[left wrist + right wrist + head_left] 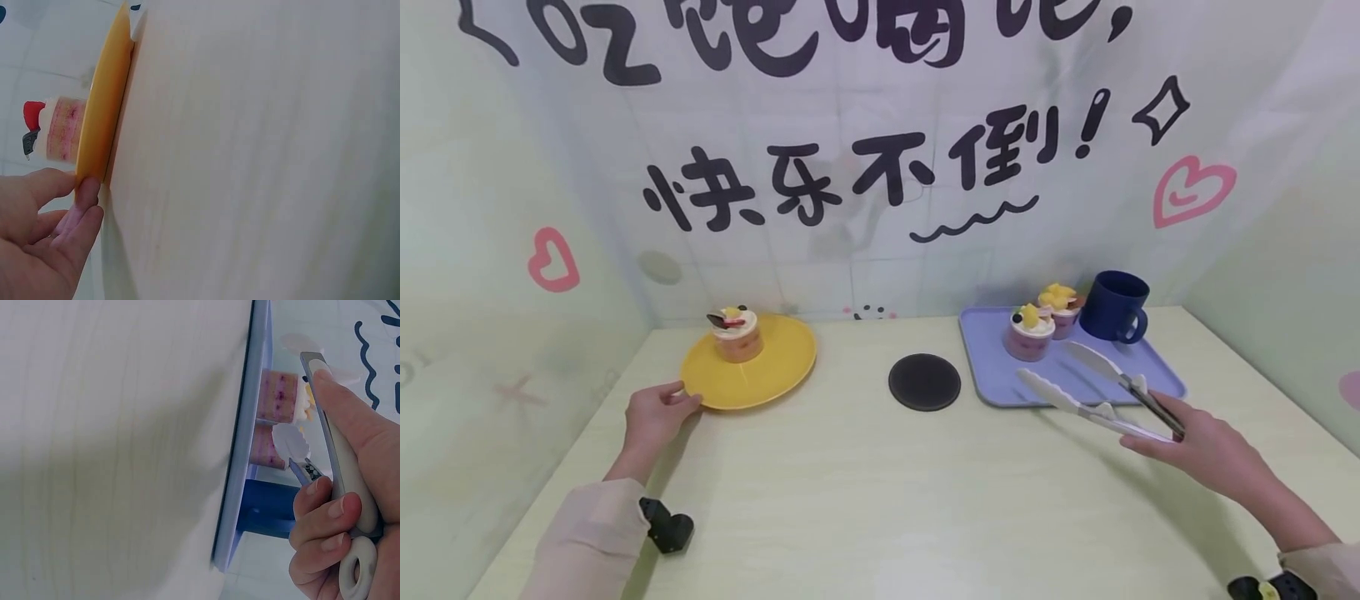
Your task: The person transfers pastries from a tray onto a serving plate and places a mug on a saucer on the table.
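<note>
At ten o'clock, fingers of the left hand [657, 419] pinch a yellow plate [781, 367] bearing one cake [739, 340]. Those of the right hand [1213, 450] grip spread tongs [1051, 389] at two, where a mug [1108, 308] and two cakes [1030, 340] crowd a tray [988, 367]; a black disc [924, 382] lies between plate and tray.

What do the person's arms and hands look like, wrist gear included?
The left hand and right hand wear no gloves. The left sleeve and right sleeve are pale beige. The left wrist device is black and lumpy; the right wrist device is black with a small yellow patch.
</note>
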### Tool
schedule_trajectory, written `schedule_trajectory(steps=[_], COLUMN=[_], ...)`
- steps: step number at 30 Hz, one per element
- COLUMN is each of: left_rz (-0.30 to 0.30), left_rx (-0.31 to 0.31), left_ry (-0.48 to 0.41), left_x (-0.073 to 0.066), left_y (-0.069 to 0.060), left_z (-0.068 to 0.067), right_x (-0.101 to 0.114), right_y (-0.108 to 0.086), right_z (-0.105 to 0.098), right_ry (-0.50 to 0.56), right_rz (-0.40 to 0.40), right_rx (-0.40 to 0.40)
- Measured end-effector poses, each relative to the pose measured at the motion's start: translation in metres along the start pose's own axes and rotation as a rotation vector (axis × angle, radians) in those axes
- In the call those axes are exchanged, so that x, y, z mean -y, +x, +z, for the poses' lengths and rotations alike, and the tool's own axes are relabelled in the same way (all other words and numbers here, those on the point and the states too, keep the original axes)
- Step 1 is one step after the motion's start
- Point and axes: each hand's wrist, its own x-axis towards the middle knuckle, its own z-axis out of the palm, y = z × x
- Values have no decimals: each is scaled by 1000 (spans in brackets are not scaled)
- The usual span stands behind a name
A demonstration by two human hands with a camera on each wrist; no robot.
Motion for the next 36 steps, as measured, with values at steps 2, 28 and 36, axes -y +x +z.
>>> schedule_trajectory(steps=[2, 28, 36], left_rz=[4, -1, -1], left_rx=[-2, -8, 0], left_ry=[1, 5, 4], left_x=[0, 2, 0], left_y=[0, -2, -1], left_z=[0, -2, 0], right_x=[-2, -3, -1], right_y=[3, 42, 51], right_z=[2, 11, 14], right_ry=[7, 42, 62], right_rz=[4, 19, 6], right_rx=[2, 37, 37])
